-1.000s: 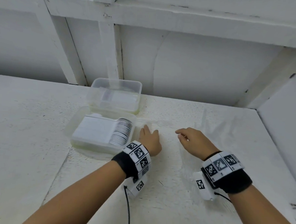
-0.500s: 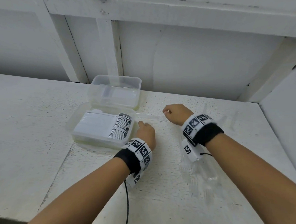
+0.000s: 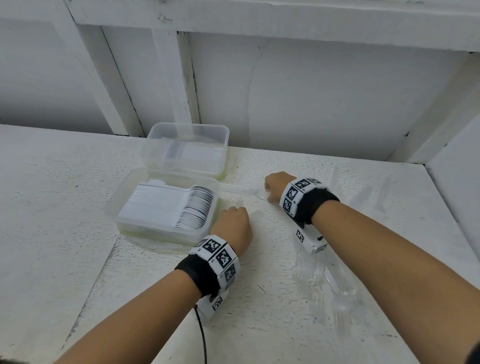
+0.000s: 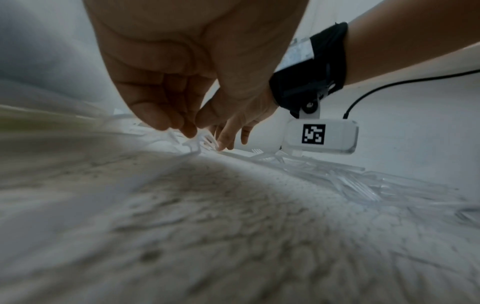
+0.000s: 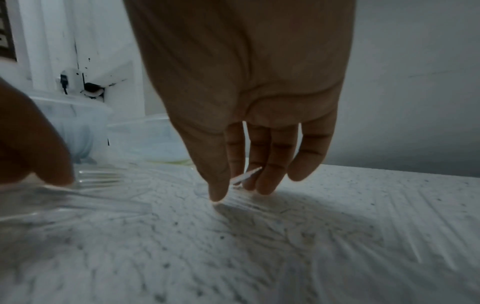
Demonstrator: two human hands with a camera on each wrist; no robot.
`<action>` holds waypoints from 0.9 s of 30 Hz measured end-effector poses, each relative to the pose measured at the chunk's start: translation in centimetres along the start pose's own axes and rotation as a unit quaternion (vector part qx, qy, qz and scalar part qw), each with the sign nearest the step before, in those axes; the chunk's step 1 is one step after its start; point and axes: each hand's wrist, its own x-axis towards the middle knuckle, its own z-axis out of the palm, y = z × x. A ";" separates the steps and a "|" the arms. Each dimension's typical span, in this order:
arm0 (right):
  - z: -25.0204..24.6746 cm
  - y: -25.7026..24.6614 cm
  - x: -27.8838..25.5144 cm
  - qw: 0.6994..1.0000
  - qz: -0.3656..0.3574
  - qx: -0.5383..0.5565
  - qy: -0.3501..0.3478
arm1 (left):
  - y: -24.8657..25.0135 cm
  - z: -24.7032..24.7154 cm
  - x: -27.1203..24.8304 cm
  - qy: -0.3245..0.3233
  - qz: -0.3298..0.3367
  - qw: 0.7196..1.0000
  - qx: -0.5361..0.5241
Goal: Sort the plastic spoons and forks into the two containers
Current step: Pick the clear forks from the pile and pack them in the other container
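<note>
Head view: clear cutlery pieces (image 3: pixel 241 191) on the white table (image 3: pixel 51 199) beside the spoon container (image 3: pixel 165 205) are reached by both hands.

Left wrist view: a clear fork (image 4: pixel 194 144) is pinched by the left hand (image 4: pixel 182 72).

Right wrist view: a clear utensil handle (image 5: pixel 245 175) is pinched between thumb and fingers of the right hand (image 5: pixel 246 92).

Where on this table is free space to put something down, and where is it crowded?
Free: the wide table left of the spoon container. Crowded: clear forks lie scattered under the right forearm, and both hands, left hand and right hand, work beside the containers.
</note>
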 end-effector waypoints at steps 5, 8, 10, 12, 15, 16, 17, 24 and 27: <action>-2.0 -0.2 -1.8 0.998 0.006 0.065 0.022 | -0.1 0.3 -0.6 -0.031 0.012 0.999 0.008; -3.3 0.7 -3.2 0.966 0.005 0.238 0.104 | -0.2 0.3 -0.8 -0.054 0.008 0.998 0.040; -4.0 1.4 -4.3 0.912 0.007 0.383 0.150 | -0.2 0.2 -0.7 -0.061 0.006 0.997 0.038; -4.8 1.7 -4.9 0.832 0.007 0.527 0.176 | -0.1 0.1 -0.7 -0.058 0.012 0.998 0.025; -5.9 1.5 -5.7 0.737 0.002 0.642 0.212 | -0.1 0.2 -1.3 -0.023 0.028 0.999 -0.024; -6.2 1.2 -6.2 0.725 -0.008 0.649 0.230 | -0.2 0.2 -1.6 -0.005 0.033 0.998 -0.044; -6.3 1.0 -6.5 0.719 -0.020 0.649 0.249 | -0.2 0.3 -1.9 0.007 0.038 0.997 -0.063; -6.0 0.9 -7.4 0.760 0.032 0.603 0.241 | -0.4 -0.2 -1.2 0.011 -0.032 0.997 -0.073; -5.0 1.1 -8.7 0.790 0.028 0.589 0.169 | -0.3 -0.4 -0.5 0.002 -0.036 0.999 0.007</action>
